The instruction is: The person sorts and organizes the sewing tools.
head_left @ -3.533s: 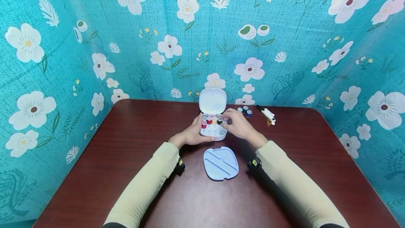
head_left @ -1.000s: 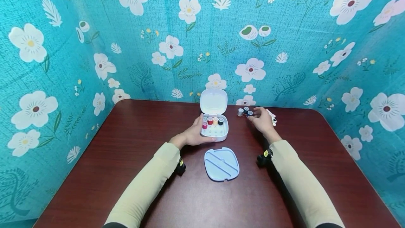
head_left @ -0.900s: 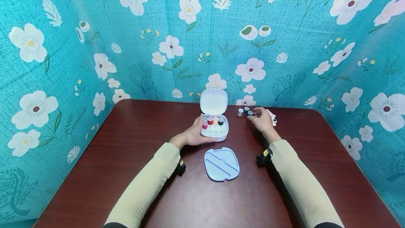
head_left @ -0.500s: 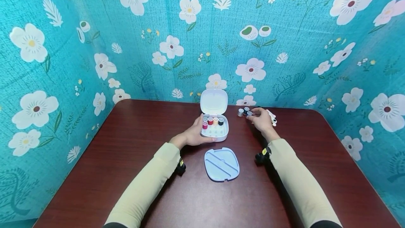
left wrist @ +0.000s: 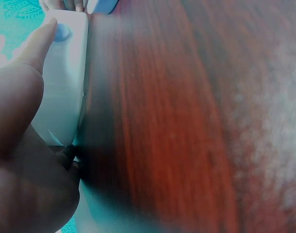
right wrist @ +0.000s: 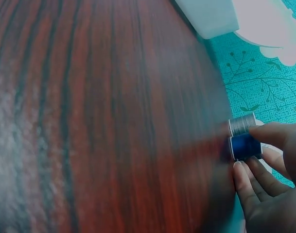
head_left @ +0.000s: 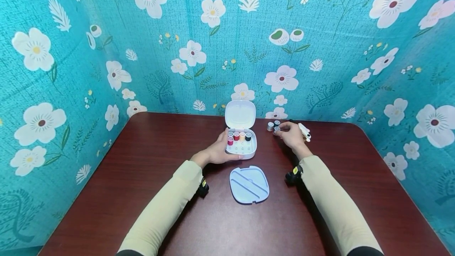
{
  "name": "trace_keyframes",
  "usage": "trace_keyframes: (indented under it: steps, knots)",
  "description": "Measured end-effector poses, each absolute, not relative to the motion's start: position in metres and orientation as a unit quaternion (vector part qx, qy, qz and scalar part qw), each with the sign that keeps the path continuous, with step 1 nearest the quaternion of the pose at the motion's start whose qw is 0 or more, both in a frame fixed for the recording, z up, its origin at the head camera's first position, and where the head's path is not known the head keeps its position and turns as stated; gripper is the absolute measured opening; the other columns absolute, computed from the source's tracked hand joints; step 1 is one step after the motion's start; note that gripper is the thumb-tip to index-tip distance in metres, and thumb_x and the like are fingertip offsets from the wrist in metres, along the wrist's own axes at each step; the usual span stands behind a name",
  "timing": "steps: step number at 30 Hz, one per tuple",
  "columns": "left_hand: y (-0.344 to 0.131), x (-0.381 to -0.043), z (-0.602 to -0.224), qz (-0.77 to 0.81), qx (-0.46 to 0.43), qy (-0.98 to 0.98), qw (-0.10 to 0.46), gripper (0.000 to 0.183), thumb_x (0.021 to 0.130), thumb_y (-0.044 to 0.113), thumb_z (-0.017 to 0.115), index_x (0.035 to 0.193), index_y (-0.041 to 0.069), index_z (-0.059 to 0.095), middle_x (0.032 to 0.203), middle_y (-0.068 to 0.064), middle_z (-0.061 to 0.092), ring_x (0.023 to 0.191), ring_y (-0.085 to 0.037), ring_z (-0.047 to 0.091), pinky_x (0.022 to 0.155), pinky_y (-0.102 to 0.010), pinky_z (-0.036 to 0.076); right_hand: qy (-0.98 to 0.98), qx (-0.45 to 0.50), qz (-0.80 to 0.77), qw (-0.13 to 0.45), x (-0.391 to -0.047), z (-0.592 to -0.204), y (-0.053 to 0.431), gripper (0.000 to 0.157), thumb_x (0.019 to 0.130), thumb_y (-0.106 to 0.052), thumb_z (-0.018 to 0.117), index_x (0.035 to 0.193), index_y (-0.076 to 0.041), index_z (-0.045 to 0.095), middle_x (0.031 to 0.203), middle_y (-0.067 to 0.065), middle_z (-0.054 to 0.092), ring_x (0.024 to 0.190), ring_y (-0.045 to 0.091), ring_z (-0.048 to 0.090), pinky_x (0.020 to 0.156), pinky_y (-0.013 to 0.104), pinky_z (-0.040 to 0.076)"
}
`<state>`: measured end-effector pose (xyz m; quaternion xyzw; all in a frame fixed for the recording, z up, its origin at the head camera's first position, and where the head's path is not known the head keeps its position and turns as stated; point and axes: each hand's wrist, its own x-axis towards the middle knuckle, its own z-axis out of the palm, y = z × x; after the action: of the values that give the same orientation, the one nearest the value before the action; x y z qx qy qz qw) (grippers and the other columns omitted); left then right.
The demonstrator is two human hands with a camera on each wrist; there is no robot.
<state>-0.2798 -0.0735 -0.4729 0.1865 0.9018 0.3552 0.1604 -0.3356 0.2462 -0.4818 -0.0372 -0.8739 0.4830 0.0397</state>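
Note:
An open white sewing box (head_left: 251,151) stands near the back of the table, its lid (head_left: 240,114) raised. In it sit several thread spools, among them a magenta spool (head_left: 230,141), a red spool (head_left: 236,136), a peach spool (head_left: 242,136) and a black spool (head_left: 248,137). My left hand (head_left: 215,151) grips the box at its left side, thumb along the front. To the right, my right hand (head_left: 292,135) pinches a blue thread spool (right wrist: 245,147) between thumb and fingers. Right beside it are a grey spool (head_left: 270,127) and a dark spool (head_left: 277,123).
A pale blue tray (head_left: 249,185) with diagonal ridges lies in front of the box. Behind my right hand lies a small white tool (head_left: 304,130), partly hidden. Flowered turquoise cloth (head_left: 192,78) hangs along the back edge of the dark wood table (head_left: 160,141).
My right hand has left the black spool in the box and gone right to the loose spools. In the last half second it has drawn the blue spool slightly left and forward. The left hand stays.

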Motion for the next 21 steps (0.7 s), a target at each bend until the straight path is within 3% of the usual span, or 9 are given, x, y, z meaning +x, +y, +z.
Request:
trace_keyframes:
  steps: [10,21]
  knots:
    - [-0.074,-0.280,-0.474,0.356,0.197,0.901,0.154,0.129,0.085,0.056,0.077,0.162,0.005,-0.013,0.170,-0.016,-0.002,0.155,-0.028,0.016,0.123,-0.041,0.023,-0.854,-0.015,0.520,0.007,-0.330,-0.480,0.241,0.031,0.099,-0.011,0.067,0.124,0.006,0.062,0.118,0.023,0.062,0.096,0.027,0.070,0.082,0.031,0.059]
    - [-0.074,-0.280,-0.474,0.363,0.197,0.898,0.153,0.130,0.084,0.056,0.078,0.162,0.005,-0.012,0.170,-0.014,0.000,0.153,-0.029,0.020,0.122,-0.043,0.026,-0.840,0.020,0.542,-0.009,-0.321,-0.471,0.233,0.032,0.100,-0.013,0.067,0.124,0.008,0.064,0.118,0.027,0.064,0.097,0.029,0.072,0.092,0.041,0.057]
